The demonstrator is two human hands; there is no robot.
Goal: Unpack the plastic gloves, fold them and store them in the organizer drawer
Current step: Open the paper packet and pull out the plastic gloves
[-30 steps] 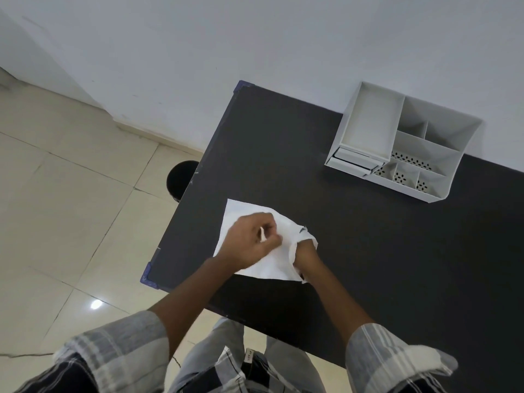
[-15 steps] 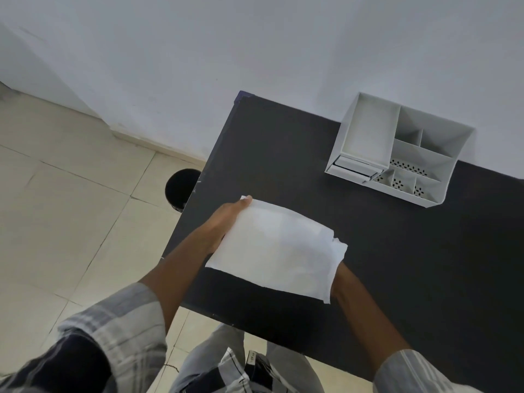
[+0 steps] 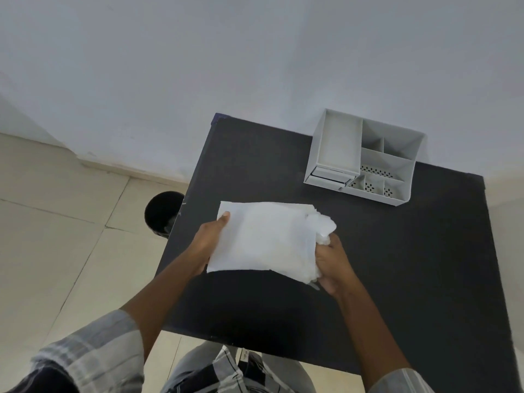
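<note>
Now the right hand (image 3: 333,263) has come out from behind the white packet (image 3: 263,239) and shows beside its right end, where half a second ago it was hidden. More crinkly gloves (image 3: 321,225) are poking out of that end too, in a bigger bunch than before. That hand is closed around the bunch, pinching it, so I think it is pulling the gloves out. At the other end, the left hand (image 3: 208,242) grips the packet with its thumb on top and its fingers underneath, about where it held it a moment ago. Both hands hold the packet up over the dark desk (image 3: 397,265), near the left edge. I cannot tell if it touches the desk. Far back by the wall sits the white organizer (image 3: 363,157), well apart from the hands. Its little drawer (image 3: 330,177) at the front looks only a tiny bit out. So the unpacking has only just begun. Nothing is folded yet, and nothing is in the drawer. Down on the floor by the desk is a black bin (image 3: 163,212).
</note>
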